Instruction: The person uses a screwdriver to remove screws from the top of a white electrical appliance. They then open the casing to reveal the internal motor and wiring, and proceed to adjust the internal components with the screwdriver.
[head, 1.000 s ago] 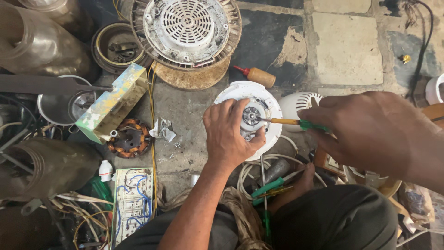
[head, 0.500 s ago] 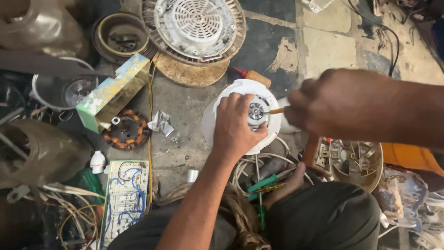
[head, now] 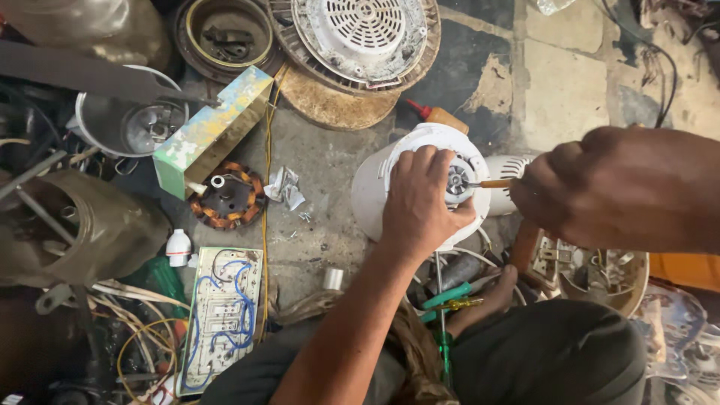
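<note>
My left hand (head: 421,202) lies flat on a round white motor housing (head: 439,142) that rests on the concrete floor, gripping its rim and holding it steady. My right hand (head: 611,187) is closed around a screwdriver (head: 491,183) with a wooden-coloured shaft end. Its tip sits in the metal hub (head: 455,180) at the middle of the housing. The handle is hidden inside my fist.
A white vented fan cover (head: 360,34) lies at the top. A copper-wound stator (head: 226,196), a painted box (head: 210,131), a circuit board (head: 225,311), a glue bottle (head: 439,116) and green-handled tools (head: 446,300) surround the work. Wires and metal parts crowd the left.
The view has shifted slightly and my right hand has drawn a little to the right. The left hand stays on the housing and the screwdriver tip stays at the hub.
</note>
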